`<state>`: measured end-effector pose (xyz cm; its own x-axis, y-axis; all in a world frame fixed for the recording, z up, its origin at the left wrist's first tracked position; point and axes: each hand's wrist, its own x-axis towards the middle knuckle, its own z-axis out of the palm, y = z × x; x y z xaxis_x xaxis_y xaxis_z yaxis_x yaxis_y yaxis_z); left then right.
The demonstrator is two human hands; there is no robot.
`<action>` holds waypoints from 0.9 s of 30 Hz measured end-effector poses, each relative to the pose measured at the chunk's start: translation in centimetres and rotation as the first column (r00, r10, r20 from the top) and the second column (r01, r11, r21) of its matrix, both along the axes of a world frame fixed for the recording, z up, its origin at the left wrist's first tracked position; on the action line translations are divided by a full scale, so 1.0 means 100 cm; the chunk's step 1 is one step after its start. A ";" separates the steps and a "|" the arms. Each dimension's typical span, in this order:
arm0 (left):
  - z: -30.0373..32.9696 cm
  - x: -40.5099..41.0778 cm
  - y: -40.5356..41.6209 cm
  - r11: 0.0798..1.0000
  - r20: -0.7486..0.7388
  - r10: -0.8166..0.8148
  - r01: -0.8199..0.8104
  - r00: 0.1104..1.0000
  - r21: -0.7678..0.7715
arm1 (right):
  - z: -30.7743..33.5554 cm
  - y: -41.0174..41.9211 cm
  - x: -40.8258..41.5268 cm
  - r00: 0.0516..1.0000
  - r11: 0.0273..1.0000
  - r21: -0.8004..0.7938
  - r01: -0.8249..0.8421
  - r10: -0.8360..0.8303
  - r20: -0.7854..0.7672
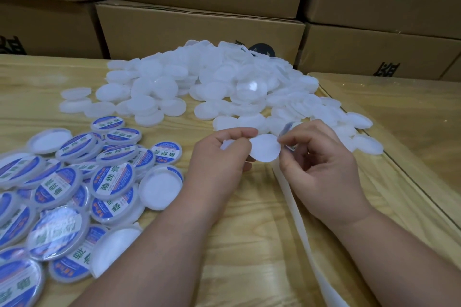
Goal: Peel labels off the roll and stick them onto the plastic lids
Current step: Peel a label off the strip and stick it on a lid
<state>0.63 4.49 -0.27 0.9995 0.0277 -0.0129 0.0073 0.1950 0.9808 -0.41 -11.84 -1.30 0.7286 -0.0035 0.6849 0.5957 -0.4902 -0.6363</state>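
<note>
A round label (265, 148), its white back facing me, hangs between my two hands above the wooden table. My left hand (219, 157) pinches its left edge, and a bare white lid (226, 145) shows under the fingers. My right hand (321, 169) pinches the label's right edge. A bit of the printed label strip (287, 129) curls just behind those fingers. The empty white backing strip (303, 232) trails from under my right hand toward the bottom edge. A big heap of bare white lids (212, 82) lies beyond my hands.
Several lids with blue labels (74, 189) are piled at the left, some face down. Stacked cardboard boxes (199, 25) wall off the back. A second table's edge (404, 172) runs along the right.
</note>
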 end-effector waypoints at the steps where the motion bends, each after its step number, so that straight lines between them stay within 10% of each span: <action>1: 0.000 0.000 0.000 1.000 0.000 -0.002 0.002 1.000 -0.003 | 0.000 0.000 0.000 1.000 1.000 0.005 -0.002 0.002 -0.003; 7: 0.005 0.000 0.001 0.995 -0.023 -0.041 0.039 0.999 -0.092 | 0.002 0.003 -0.001 0.998 0.998 0.067 0.013 -0.009 -0.058; 15: 0.005 -0.001 0.006 0.954 0.017 -0.060 0.062 0.998 -0.294 | 0.013 -0.002 0.000 0.909 0.800 0.598 0.044 0.217 -0.357; 27: 0.005 0.002 -0.002 0.831 -0.070 -0.207 0.138 0.976 -0.539 | 0.016 0.001 0.003 0.856 0.727 0.686 -0.028 0.372 -0.358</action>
